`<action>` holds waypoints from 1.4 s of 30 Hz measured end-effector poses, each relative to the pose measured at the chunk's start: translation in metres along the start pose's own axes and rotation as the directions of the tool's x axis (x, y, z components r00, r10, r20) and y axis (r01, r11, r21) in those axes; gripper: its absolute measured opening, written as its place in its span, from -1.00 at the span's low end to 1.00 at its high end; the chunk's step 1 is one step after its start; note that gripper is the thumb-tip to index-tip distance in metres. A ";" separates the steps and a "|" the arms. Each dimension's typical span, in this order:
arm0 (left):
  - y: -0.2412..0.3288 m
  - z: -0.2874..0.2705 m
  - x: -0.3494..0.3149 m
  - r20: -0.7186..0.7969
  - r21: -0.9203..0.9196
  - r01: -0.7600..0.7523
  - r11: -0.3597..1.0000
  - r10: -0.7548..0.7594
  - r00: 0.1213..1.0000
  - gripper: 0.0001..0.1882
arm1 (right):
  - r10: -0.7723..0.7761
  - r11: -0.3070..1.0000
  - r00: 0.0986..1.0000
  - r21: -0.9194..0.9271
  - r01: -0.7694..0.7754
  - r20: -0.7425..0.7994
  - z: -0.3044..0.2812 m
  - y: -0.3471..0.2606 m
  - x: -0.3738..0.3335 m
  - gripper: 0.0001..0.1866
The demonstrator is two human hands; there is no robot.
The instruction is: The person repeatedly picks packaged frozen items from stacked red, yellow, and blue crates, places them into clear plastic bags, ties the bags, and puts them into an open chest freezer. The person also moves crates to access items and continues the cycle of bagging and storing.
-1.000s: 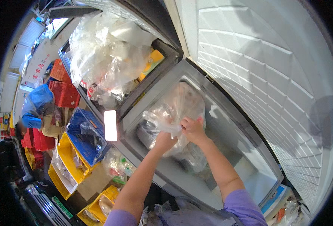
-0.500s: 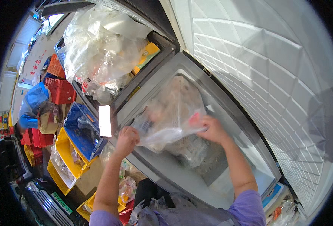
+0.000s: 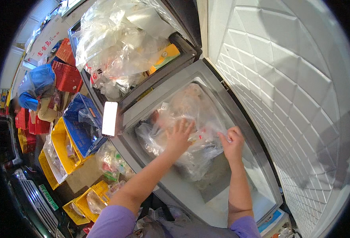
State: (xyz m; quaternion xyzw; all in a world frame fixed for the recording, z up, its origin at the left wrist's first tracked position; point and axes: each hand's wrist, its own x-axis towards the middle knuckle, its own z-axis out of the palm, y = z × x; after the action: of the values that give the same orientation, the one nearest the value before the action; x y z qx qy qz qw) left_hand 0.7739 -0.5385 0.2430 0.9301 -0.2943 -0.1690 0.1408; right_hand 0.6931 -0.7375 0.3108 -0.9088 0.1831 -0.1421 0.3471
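Note:
A large clear plastic bag lies inside the open grey chest freezer, with brownish contents showing blurrily through it; I cannot make out what they are. My left hand rests on top of the bag, fingers spread, holding nothing. On the bag's right side my right hand is closed in a pinch on the plastic. A small red patch shows on the bag between the two hands.
The raised white lid stands along the right. A lit phone lies on the freezer's left rim. Beyond is a heap of clear bags. Blue and yellow crates stand left; a person in blue bends near red crates.
My left hand has left the bag's near left edge and moved right onto its top, opening out. The right hand has shifted slightly right, still gripping plastic. The stretched bag edge has slackened.

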 end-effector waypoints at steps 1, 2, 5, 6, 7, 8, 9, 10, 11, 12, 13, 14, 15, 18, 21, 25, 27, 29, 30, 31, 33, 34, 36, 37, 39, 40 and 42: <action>-0.003 -0.007 -0.005 -0.157 0.106 -0.001 0.994 0.018 0.987 -0.22 | -0.024 0.999 0.997 -0.042 0.021 -0.077 -0.003 0.001 0.000 -0.60; -0.009 -0.018 -0.006 -0.175 0.087 0.038 0.995 -0.022 0.984 -0.28 | -0.041 0.997 0.990 -0.071 0.032 -0.138 -0.005 0.002 0.001 -0.62; -0.012 -0.036 -0.019 -0.442 0.110 -0.188 0.976 0.217 0.870 -0.46 | 0.186 0.970 0.969 0.190 -0.154 -0.165 -0.003 -0.002 0.004 -0.65; -0.009 -0.035 -0.021 -0.522 0.134 -0.423 0.896 0.427 0.739 -0.52 | 0.320 0.897 0.942 0.351 -0.268 -0.097 0.000 -0.005 0.006 -0.65; -0.003 -0.028 -0.019 -0.541 0.132 -0.525 0.841 0.505 0.673 -0.61 | 0.320 0.881 0.939 0.403 -0.247 -0.125 0.004 -0.009 0.007 -0.65; 0.003 -0.017 -0.021 -0.441 0.075 -0.559 0.826 0.530 0.724 -0.68 | 0.339 0.846 0.933 0.475 -0.244 -0.125 0.008 -0.013 0.009 -0.64; 0.019 0.003 -0.019 -0.185 -0.036 -0.464 0.885 0.451 0.873 -0.74 | 0.332 0.789 0.938 0.575 -0.215 -0.104 0.012 -0.017 0.011 -0.63; 0.025 0.022 -0.007 -0.093 -0.037 -0.241 0.970 0.237 0.967 -0.72 | 0.369 0.799 0.924 0.541 -0.262 -0.097 0.016 -0.021 0.012 -0.64; 0.029 0.041 0.010 0.081 -0.023 -0.005 1.000 0.007 0.997 -0.70 | 0.376 0.795 0.923 0.539 -0.280 -0.075 0.019 -0.024 0.013 -0.64; 0.028 0.058 0.021 0.217 0.008 0.214 0.977 -0.211 0.953 -0.68 | 0.383 0.774 0.922 0.564 -0.287 -0.057 0.022 -0.028 0.014 -0.64; 0.027 0.071 0.030 0.242 0.008 0.161 0.987 -0.158 0.957 -0.70 | 0.385 0.779 0.921 0.556 -0.288 -0.062 0.024 -0.030 0.014 -0.65; 0.029 0.082 0.033 0.247 -0.010 0.100 0.995 -0.094 0.964 -0.71 | 0.393 0.766 0.917 0.575 -0.290 -0.062 0.025 -0.033 0.013 -0.66; 0.025 0.086 0.036 0.247 -0.091 0.081 0.993 -0.057 0.967 -0.73 | 0.416 0.719 0.909 0.624 -0.307 -0.032 0.025 -0.034 0.013 -0.67; 0.009 0.069 0.031 0.293 -0.380 0.094 0.920 0.023 0.956 -0.75 | 0.533 0.630 0.845 0.645 -0.432 0.045 0.021 -0.035 0.011 -0.69; -0.012 0.026 0.017 0.247 -0.352 -0.089 0.932 0.184 0.951 -0.75 | 0.218 0.781 0.970 0.615 -0.108 -0.107 0.011 -0.030 0.013 -0.71; -0.045 -0.020 -0.003 0.050 -0.452 0.001 0.892 0.024 0.998 -0.77 | 0.225 0.938 0.974 0.269 -0.221 0.016 -0.001 -0.019 0.024 -0.63; -0.058 -0.030 -0.001 -0.056 -0.518 -0.067 0.853 0.044 0.997 -0.75 | 0.291 0.912 0.955 0.318 -0.261 -0.051 -0.001 -0.016 0.031 -0.65; -0.082 -0.038 0.015 -0.088 -0.602 -0.013 0.798 -0.050 0.995 -0.74 | 0.318 0.912 0.942 0.307 -0.273 -0.107 0.002 -0.018 0.038 -0.72; -0.098 -0.041 0.029 -0.046 -0.599 0.066 0.798 -0.117 0.992 -0.74 | 0.194 0.953 0.961 0.270 -0.137 -0.197 0.005 -0.021 0.041 -0.78; -0.112 -0.044 0.042 -0.056 -0.576 0.108 0.810 -0.171 0.984 -0.73 | 0.138 0.968 0.955 0.238 -0.074 -0.264 0.008 -0.026 0.044 -0.84; -0.127 -0.042 0.054 0.026 -0.411 0.170 0.895 -0.175 0.984 -0.73 | 0.084 0.989 0.983 0.132 -0.063 -0.164 0.013 -0.039 0.047 -0.94; -0.131 -0.040 0.060 0.082 -0.263 0.248 0.933 -0.234 0.969 -0.74 | 0.055 0.995 0.991 0.093 -0.044 -0.120 0.015 -0.046 0.050 -0.96; -0.133 -0.037 0.068 0.049 -0.172 0.255 0.951 -0.251 0.967 -0.77 | -0.168 0.936 0.982 -0.328 0.130 -0.089 0.016 -0.058 0.057 -0.92; -0.130 -0.036 0.068 0.101 -0.124 0.269 0.955 -0.257 0.961 -0.78 | -0.262 0.832 0.964 -0.514 0.207 -0.035 0.016 -0.062 0.061 -0.88; -0.125 -0.034 0.068 0.055 -0.009 0.259 0.966 -0.258 0.965 -0.81 | -0.335 0.876 0.935 -0.404 0.263 -0.117 0.015 -0.064 0.067 -0.83; -0.123 -0.033 0.069 0.054 0.013 0.257 0.966 -0.257 0.965 -0.80 | -0.326 0.912 0.936 -0.304 0.275 -0.132 0.015 -0.063 0.069 -0.81; -0.120 -0.028 0.070 0.018 -0.012 0.288 0.957 -0.288 0.957 -0.77 | -0.255 0.966 0.960 -0.059 0.250 -0.111 0.019 -0.057 0.069 -0.79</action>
State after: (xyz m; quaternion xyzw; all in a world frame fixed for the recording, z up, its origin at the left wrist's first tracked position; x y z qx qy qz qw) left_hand 0.8990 -0.4806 0.2089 0.9606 -0.1555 -0.1972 0.1191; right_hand 0.7750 -0.7170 0.3450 -0.9221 0.0889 -0.2346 0.2945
